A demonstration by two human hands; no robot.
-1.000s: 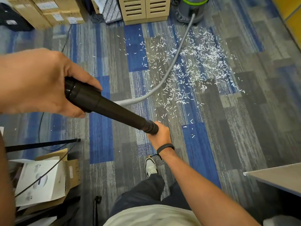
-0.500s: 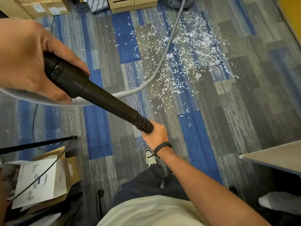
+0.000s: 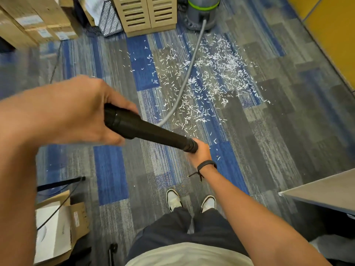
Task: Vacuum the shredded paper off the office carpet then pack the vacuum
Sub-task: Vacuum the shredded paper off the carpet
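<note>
White shredded paper [image 3: 211, 79] lies scattered over the blue and grey carpet [image 3: 269, 131] ahead of me. A grey canister vacuum with a green band [image 3: 203, 10] stands at the far edge. Its grey hose [image 3: 189, 73] runs across the shreds toward me. My left hand [image 3: 80, 110] grips the upper end of the black vacuum tube [image 3: 149, 131]. My right hand [image 3: 199, 152], with a black wristband, grips the tube's lower end. What lies beyond that hand is hidden.
Cardboard boxes [image 3: 34, 22] and a beige slatted cabinet [image 3: 146, 14] line the far side. An open carton with white paper [image 3: 57, 227] sits at the lower left. A desk corner [image 3: 318, 191] juts in from the right, below a yellow wall [image 3: 334, 35]. My shoes [image 3: 190, 200] stand on the carpet.
The view has tilted up, so the vacuum canister and my shoes show. My left hand and the tube's upper end have moved right and lower in view. Both hands still hold the tube.
</note>
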